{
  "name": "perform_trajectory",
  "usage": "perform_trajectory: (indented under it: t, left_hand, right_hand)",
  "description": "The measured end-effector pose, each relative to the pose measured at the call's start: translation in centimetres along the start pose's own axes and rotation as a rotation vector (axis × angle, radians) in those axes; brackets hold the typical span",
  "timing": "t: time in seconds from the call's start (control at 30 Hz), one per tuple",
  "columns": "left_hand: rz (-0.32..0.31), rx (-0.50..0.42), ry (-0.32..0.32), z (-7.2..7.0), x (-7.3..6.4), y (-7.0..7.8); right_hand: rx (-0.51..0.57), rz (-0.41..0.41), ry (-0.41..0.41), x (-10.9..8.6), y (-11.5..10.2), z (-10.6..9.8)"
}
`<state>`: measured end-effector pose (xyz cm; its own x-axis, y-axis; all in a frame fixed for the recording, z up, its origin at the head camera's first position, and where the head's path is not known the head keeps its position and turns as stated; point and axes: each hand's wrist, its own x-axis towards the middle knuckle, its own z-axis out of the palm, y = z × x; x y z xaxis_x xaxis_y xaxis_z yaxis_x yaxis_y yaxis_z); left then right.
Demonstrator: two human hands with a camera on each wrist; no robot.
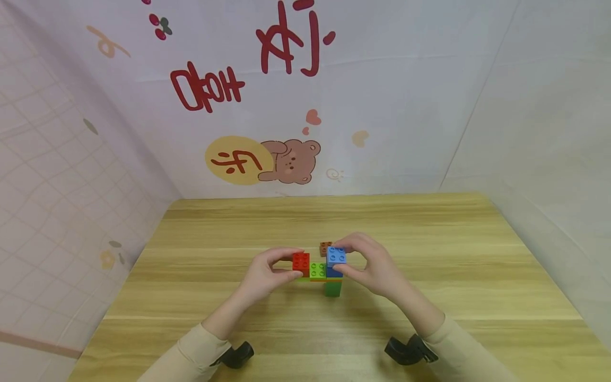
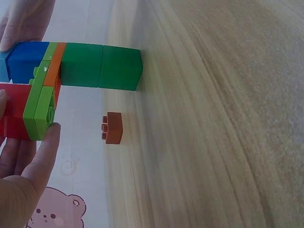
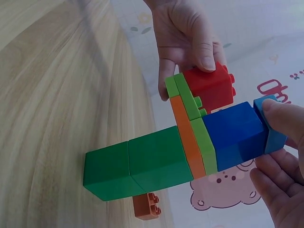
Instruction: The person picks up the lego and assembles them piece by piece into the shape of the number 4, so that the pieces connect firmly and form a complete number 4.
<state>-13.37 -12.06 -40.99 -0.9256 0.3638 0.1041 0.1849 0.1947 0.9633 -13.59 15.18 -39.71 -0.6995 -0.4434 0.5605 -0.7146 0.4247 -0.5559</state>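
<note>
A tower of toy building bricks stands on the table, with two green bricks [image 3: 159,159] at its foot. Above them lie a flat orange brick [image 3: 187,135] and flat lime bricks [image 1: 317,270] that jut out to the left. My left hand [image 1: 265,271] pinches a red brick [image 1: 300,263] on the jutting lime end, one finger under that end. On the other side sits a dark blue brick [image 3: 237,137]. Between thumb and fingers my right hand [image 1: 374,265] holds a light blue brick [image 1: 336,255] on top of it, slightly tilted; whether it is fully seated I cannot tell.
A small brown brick [image 2: 114,128] lies on the wooden table [image 1: 238,223] just behind the tower. A printed cloth [image 1: 396,106] hangs behind the table. Black wrist mounts [image 1: 406,351] sit under both forearms.
</note>
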Motion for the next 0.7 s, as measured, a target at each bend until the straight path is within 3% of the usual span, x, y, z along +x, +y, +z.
perform_trajectory:
  t: [0.7]
  left_hand:
    - [-0.005,-0.006,0.0,-0.01,0.08,0.04]
  right_hand:
    - [-0.017,0.013,-0.028,0.24,-0.13,-0.37]
